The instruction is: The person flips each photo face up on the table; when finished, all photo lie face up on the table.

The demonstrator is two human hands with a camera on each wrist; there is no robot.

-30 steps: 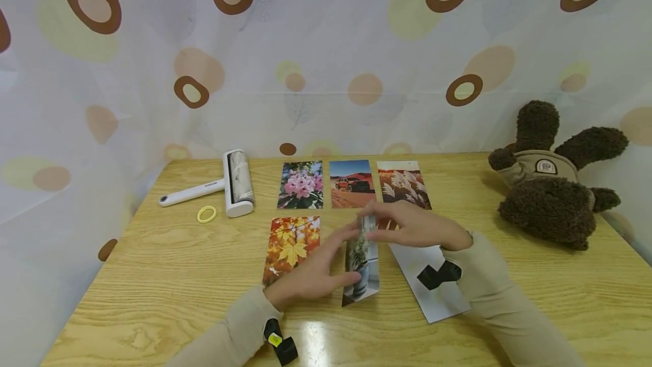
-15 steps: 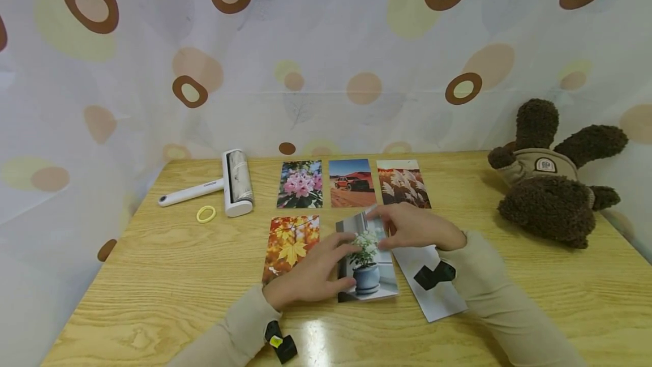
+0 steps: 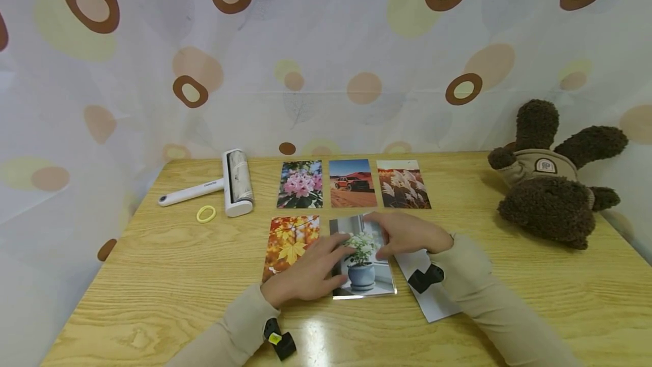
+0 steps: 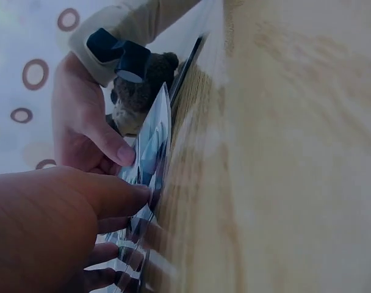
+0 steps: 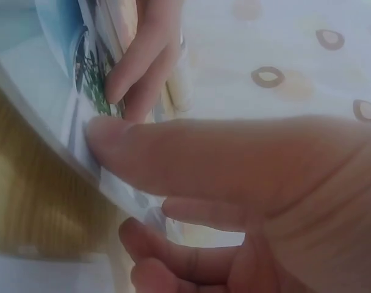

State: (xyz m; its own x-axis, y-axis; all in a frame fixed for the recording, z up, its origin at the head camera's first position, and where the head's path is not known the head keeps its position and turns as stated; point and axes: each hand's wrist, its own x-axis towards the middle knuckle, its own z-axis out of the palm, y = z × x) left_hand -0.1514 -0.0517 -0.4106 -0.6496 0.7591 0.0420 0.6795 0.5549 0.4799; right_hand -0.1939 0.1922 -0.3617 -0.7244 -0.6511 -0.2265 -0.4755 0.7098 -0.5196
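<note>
A photo print of a white-flowered plant in a blue pot (image 3: 363,276) lies between both hands in the head view, its near edge catching light. My left hand (image 3: 308,273) rests on its left side with fingers spread and fairly straight. With bent fingers at the far edge and thumb on the face, my right hand (image 3: 410,234) holds the upper right part. The right wrist view shows that thumb (image 5: 130,143) against the picture. In the left wrist view the print (image 4: 154,140) stands slightly off the tabletop. Beside it, a white sheet (image 3: 430,299) lies partly under the right wrist.
Behind are prints of pink flowers (image 3: 300,186), a red truck (image 3: 352,184) and pampas grass (image 3: 404,186). A maple-leaf print (image 3: 290,245) lies left, partly behind my left hand. A lint roller (image 3: 238,183), yellow ring (image 3: 206,214) and brown plush toy (image 3: 547,186) sit farther out.
The plant print has gone from bent and nearly edge-on to nearly flat, face up beside the maple-leaf print. Both hands have stayed on it, the right one sinking toward the table.
</note>
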